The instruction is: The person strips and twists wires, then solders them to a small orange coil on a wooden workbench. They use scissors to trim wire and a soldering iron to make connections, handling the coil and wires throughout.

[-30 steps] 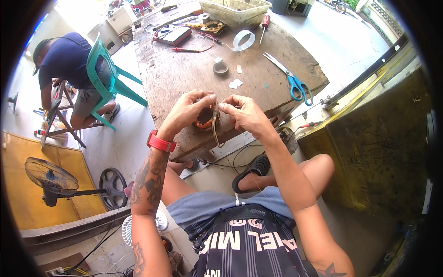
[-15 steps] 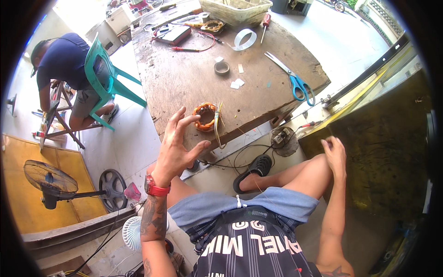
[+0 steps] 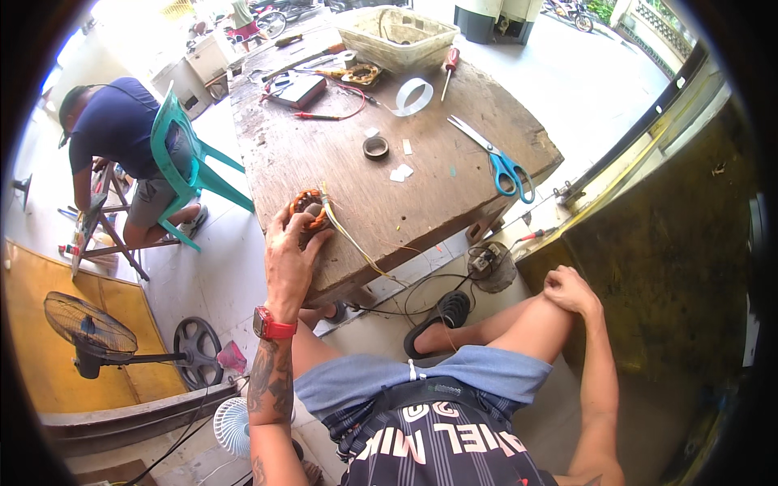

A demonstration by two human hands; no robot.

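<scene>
My left hand [image 3: 289, 247], with a red watch on its wrist, grips a motor stator [image 3: 307, 198] at the near left edge of the wooden table. Its fingers wrap the ring's left side, with one finger in the central hole. Orange-brown windings line this ring. A bundle of pale and yellow lead wires [image 3: 352, 243] runs from its right side over the table's front edge. On my right knee lies my right hand [image 3: 571, 290], fingers loosely bent and nothing visible in them.
On the wooden table [image 3: 324, 154] are blue-handled scissors [image 3: 506, 172], a tape roll [image 3: 375, 147], white paper bits, a clear strip coil [image 3: 413, 97], a screwdriver [image 3: 450, 71], a multimeter [image 3: 297, 90] and a plastic basin [image 3: 397, 44]. Cables lie below. A person [image 3: 121, 130] sits at left.
My left hand has come down and closed on the stator, which has shifted left. Its lead wires now stretch toward the front edge. My right hand has settled lower on the knee.
</scene>
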